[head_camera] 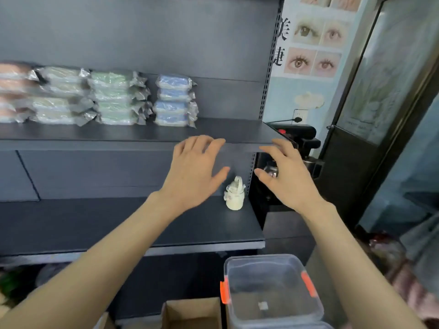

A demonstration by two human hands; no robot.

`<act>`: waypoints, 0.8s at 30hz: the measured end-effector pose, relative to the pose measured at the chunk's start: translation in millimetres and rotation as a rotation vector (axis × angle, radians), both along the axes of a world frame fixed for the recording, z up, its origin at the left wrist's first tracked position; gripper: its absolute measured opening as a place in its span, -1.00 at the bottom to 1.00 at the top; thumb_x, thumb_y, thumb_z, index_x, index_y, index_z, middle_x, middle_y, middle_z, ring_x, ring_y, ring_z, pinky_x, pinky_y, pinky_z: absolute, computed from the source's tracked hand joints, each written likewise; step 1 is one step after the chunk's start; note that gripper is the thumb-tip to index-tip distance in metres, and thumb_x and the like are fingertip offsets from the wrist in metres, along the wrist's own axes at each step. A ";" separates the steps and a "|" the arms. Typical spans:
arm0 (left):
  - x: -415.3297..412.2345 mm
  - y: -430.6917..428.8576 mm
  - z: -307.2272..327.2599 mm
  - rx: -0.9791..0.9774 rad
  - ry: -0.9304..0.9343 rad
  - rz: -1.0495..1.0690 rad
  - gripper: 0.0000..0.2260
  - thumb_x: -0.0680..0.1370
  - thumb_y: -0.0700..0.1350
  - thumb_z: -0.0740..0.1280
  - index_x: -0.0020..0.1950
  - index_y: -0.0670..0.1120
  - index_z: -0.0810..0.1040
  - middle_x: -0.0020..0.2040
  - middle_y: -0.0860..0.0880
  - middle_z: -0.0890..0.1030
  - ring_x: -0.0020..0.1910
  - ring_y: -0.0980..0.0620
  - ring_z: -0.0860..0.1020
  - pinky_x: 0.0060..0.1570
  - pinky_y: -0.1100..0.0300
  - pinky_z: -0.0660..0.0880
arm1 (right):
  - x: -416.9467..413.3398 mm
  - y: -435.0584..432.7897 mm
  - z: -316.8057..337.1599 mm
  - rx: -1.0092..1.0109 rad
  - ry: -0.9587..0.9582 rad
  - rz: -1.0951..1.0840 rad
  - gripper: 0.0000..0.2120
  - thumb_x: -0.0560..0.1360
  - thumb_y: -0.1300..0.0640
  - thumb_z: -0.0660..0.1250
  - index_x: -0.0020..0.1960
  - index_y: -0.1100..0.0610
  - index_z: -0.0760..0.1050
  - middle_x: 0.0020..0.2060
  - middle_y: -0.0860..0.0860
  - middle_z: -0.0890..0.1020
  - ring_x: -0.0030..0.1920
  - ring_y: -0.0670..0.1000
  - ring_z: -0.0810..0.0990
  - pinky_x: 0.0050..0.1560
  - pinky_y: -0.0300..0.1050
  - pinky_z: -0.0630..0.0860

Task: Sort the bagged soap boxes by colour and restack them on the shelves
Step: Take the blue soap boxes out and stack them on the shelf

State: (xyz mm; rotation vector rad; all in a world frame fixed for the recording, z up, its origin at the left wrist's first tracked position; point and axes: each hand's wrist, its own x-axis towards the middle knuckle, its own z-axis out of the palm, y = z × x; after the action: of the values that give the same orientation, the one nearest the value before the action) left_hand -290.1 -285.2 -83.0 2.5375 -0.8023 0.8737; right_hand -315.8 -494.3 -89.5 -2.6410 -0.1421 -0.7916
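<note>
The dark upper shelf (225, 131) held bagged soap boxes (114, 98) stacked by colour at its left: pink, cream, green, blue. Nearer, the left hand (192, 174) and right hand (287, 179) hovered empty, fingers spread.

Left hand (192, 172) and right hand (287, 176): both bare. Left forearm (107, 252) and right forearm (356, 257): bare along their whole visible length, down to the frame edge. Wrists (161, 200) slim, fingers (276, 148) long, their tips blurred; nail detail cannot be told.
</note>
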 end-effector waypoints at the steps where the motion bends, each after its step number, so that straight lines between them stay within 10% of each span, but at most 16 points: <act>1: -9.9 -7.4 -14.2 0.006 0.016 -0.019 -0.52 0.54 0.05 0.31 0.41 -0.07 0.37 0.29 -0.07 0.44 0.31 -0.12 0.34 0.30 0.07 0.12 | -13.6 -7.6 -14.1 -0.009 0.020 -0.020 -0.51 0.52 0.03 0.36 0.42 0.07 0.36 0.45 0.04 0.24 0.41 0.07 0.24 0.31 0.05 0.35; 24: -135.4 -224.1 -374.5 0.028 1.019 0.202 -0.57 0.57 0.02 0.27 0.42 -0.03 0.33 0.35 -0.07 0.39 0.35 -0.11 0.33 0.30 0.01 0.23 | -128.0 -228.7 -372.6 0.199 0.817 0.010 -0.57 0.51 0.14 0.39 0.35 0.20 0.44 0.34 0.16 0.39 0.35 0.17 0.39 0.33 -0.01 0.33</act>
State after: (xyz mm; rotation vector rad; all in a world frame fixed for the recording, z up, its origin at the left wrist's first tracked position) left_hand -425.6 -509.2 -457.5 2.6072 -0.2192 -0.4244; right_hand -443.8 -723.0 -462.1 -2.5421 0.1379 0.2987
